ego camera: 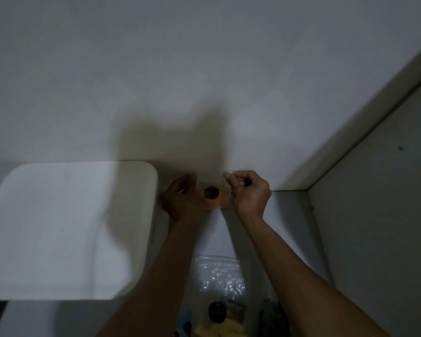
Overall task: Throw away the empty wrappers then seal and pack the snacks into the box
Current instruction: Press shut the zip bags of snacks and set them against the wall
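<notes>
**Both hands on an orange snack packet**

The left hand [180,194] grips the orange snack packet [215,199] by its left side; the right hand [249,190] pinches its top right corner. Left of them lies a white lid [66,227]; below, a clear plastic bag [220,276].

A snack packet [214,197] sat between the left hand [180,198] and right hand [249,190], right of a lid [66,227], with a plastic bag [220,276] nearer the person.

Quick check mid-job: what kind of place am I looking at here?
Probably an indoor room at home, dimly lit: a plain white wall, a white rounded-corner lid or tabletop, and snack packets low in view. Both hands hold an orange snack bag.
</notes>
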`<state>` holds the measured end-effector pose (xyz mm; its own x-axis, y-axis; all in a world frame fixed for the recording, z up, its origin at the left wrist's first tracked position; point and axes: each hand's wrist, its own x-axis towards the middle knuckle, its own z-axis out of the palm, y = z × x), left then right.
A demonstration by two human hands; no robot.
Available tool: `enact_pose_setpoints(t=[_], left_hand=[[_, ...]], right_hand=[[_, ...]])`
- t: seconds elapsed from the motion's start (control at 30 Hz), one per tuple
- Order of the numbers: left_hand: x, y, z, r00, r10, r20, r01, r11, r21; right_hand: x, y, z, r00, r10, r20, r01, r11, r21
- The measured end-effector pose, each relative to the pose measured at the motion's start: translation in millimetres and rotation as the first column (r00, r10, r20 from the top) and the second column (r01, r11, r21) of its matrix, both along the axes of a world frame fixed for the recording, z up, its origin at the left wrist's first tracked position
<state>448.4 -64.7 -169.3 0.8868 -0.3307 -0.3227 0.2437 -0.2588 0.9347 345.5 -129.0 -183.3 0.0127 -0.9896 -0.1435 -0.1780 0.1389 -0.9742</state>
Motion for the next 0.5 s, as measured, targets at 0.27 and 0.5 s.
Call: enact_pose_setpoints(t=[0.27,0.5], left_hand=[[-13.6,13.0,14.1,0.996,0.075,0.048,-0.075,0.997,0.004],[-47.8,90.5,48.3,0.985,-0.116,0.130,0.117,0.993,0.005]], right_hand=[[-13.9,22.9,2.0,0.998,-0.060,0.005,0.059,0.997,0.052],[-59.3,100.8,26.5,1.000,-0.001,-0.014,0.003,0.994,0.114]])
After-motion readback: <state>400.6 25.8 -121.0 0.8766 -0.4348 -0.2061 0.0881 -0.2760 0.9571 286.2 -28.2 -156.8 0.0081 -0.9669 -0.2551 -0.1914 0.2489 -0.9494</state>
